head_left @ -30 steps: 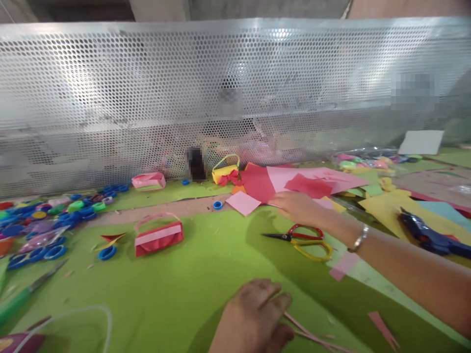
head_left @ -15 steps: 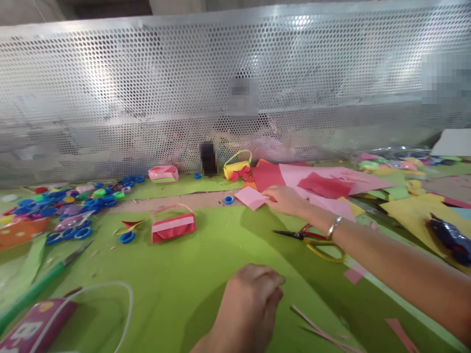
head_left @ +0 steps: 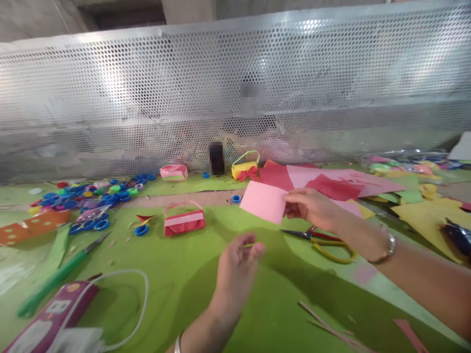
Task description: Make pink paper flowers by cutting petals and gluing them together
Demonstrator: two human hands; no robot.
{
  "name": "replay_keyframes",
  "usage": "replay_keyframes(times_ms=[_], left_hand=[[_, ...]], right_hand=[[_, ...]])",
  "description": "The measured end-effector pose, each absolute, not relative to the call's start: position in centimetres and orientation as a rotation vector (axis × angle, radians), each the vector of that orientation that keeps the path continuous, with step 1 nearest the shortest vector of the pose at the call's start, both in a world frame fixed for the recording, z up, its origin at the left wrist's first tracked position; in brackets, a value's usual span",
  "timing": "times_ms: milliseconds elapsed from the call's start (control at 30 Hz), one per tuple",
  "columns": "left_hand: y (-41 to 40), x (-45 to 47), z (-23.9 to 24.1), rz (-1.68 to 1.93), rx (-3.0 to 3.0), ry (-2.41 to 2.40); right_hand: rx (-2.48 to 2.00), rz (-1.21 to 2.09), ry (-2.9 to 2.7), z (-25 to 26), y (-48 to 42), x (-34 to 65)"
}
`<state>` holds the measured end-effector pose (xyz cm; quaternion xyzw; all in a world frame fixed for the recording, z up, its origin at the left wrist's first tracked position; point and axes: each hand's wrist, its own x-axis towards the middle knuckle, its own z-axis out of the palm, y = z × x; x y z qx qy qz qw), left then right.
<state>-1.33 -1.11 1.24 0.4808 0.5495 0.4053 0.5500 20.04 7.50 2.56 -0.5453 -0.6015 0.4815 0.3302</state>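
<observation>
1 pink sheet [head_left: 263,202]: a plain, flat rectangle held clear of the table and slightly tilted. Its right edge is pinched in the right hand [head_left: 312,208]. It sits just beyond the left hand [head_left: 237,262], not touching it.

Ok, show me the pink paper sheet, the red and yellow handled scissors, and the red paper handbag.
Pink paper sheet [head_left: 263,202]: head view, middle of the sheet.
Red and yellow handled scissors [head_left: 300,234]: head view, blade near the pivot.
Red paper handbag [head_left: 184,223]: head view, front face.

Perforated metal screen [head_left: 147,98], green tabletop [head_left: 176,294], daylight
</observation>
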Motion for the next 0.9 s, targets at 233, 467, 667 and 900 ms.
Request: replay_keyframes(times_ms=[233, 467, 667, 900], left_hand=[[-0.5, -1.5, 1.2, 1.079, 0.794, 0.972], [-1.6, -0.6, 1.2, 1.001, 0.89, 0.824], [-1.4, -1.9, 1.5, 1.408, 1.778, 1.22], [-3.0, -0.7, 1.2, 0.608, 2.917, 1.246]], right_hand=[[-1.294, 1.53, -1.336, 1.8, 1.1, 20.3], [-1.462, 1.284, -1.425, 1.6, -2.9, 20.2], [-1.655, 0.763, -1.851, 0.8, -4.5, 22.4], [-1.891, 0.045, -2.204, -1.6, -2.9, 28.1]])
